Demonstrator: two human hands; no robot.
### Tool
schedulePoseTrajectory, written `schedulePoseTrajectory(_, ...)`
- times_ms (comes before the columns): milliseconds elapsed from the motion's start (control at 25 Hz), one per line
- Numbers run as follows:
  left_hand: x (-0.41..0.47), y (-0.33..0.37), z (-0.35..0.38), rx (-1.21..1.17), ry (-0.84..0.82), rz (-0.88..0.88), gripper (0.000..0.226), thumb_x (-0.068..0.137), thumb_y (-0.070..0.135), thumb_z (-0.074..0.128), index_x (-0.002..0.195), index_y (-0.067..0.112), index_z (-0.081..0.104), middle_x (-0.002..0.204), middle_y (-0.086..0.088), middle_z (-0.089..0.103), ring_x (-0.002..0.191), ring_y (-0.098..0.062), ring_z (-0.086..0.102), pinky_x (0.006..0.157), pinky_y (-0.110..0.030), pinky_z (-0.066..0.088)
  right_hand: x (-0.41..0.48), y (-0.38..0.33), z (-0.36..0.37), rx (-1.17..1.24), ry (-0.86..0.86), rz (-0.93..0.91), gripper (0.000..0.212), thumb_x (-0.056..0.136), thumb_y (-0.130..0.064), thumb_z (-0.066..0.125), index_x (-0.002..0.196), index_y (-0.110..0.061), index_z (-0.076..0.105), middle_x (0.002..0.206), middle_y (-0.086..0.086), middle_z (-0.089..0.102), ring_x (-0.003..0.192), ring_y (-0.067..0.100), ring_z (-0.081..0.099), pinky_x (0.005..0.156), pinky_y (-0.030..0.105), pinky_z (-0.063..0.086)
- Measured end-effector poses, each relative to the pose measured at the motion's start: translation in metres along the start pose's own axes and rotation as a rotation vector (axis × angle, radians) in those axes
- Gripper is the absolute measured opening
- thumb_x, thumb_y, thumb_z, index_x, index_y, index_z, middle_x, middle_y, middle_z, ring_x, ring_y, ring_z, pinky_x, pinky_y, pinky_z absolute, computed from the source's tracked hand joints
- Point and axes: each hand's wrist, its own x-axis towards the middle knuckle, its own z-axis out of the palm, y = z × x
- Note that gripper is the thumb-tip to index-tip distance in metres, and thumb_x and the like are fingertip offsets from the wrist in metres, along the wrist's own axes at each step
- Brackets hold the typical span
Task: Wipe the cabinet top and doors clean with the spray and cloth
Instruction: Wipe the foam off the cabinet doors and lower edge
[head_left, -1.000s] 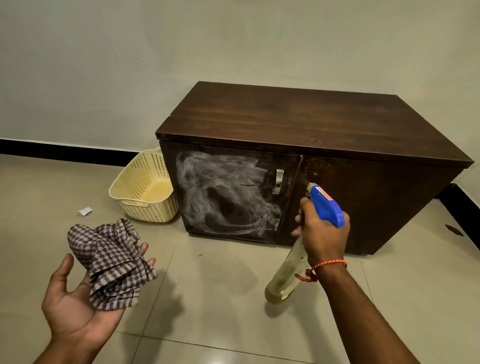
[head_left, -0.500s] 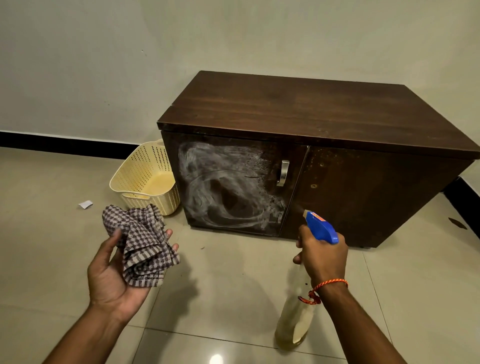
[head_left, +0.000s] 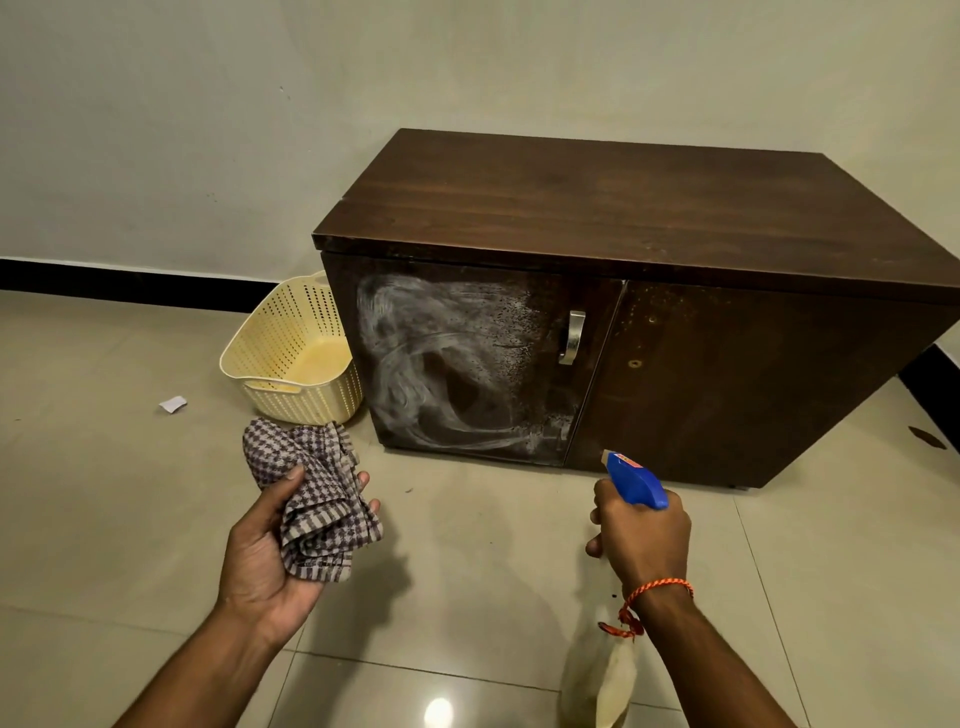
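A low dark brown cabinet (head_left: 597, 208) stands against the wall. Its left door (head_left: 457, 364) carries white smeared streaks and has a metal handle (head_left: 571, 338); the right door (head_left: 737, 384) shows small droplets near its top left. My left hand (head_left: 265, 551) grips a crumpled checked cloth (head_left: 311, 499) in front of the left door, well short of it. My right hand (head_left: 641, 540) grips a spray bottle (head_left: 602, 680) with a blue trigger head (head_left: 634, 480), nozzle pointing at the bottom of the cabinet, bottle hanging low over the floor.
A cream perforated plastic basket (head_left: 291, 353) sits on the floor against the cabinet's left side. A scrap of white paper (head_left: 173, 404) lies on the tiles further left. A black skirting strip (head_left: 104, 280) runs along the wall. Glossy tiled floor lies in front.
My left hand has moved right and up toward the cabinet, its fingers curling round the cloth. My right hand has lowered the spray bottle away from the right door.
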Motion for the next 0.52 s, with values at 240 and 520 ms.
schedulePoseTrajectory(240,0.005,-0.012,0.0,0.012,-0.01,-0.046,0.033,0.089,0.025,0.059,0.112,0.01,0.078,0.135,-0.019,0.066,0.129,-0.039,0.06,0.095,-0.068,0.048,-0.003,0.013,0.004,-0.023,-0.02,0.037,0.014,0.089,-0.013,0.067,0.09,0.0,0.064,0.074,0.019,0.07,0.042,0.022,0.063,0.043,0.023,0.049)
schedulePoseTrajectory(520,0.01,-0.024,0.007,-0.018,-0.013,-0.11,0.033,0.089,0.023,0.06,0.112,0.009,0.078,0.137,-0.02,0.064,0.137,-0.04,0.052,0.093,-0.066,0.05,-0.01,-0.005,0.004,0.066,-0.035,-0.058,0.011,0.09,-0.012,0.067,0.085,-0.003,0.065,0.075,0.02,0.069,0.046,0.027,0.065,0.042,0.021,0.049)
